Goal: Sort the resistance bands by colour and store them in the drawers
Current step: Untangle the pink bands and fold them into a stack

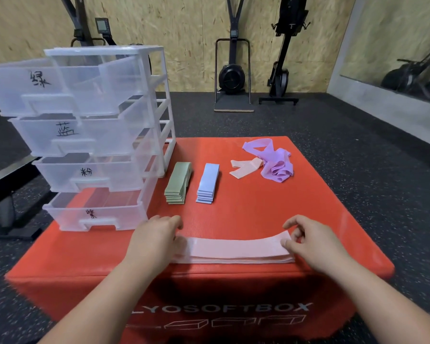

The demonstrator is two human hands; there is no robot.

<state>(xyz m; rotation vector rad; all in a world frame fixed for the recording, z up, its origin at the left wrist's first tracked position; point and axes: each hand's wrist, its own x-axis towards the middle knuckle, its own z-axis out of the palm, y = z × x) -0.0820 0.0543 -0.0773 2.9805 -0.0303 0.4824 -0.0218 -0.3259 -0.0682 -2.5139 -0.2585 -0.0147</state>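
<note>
Since the pink stack lies crosswise on the red box, each of its ends meets a hand. The left hand presses on the stack's left end, fingers laid over it. The right hand pinches the top band's lifted right end. The drawer unit stands beyond the stack's left end, so the left hand looks nearer to it.
</note>
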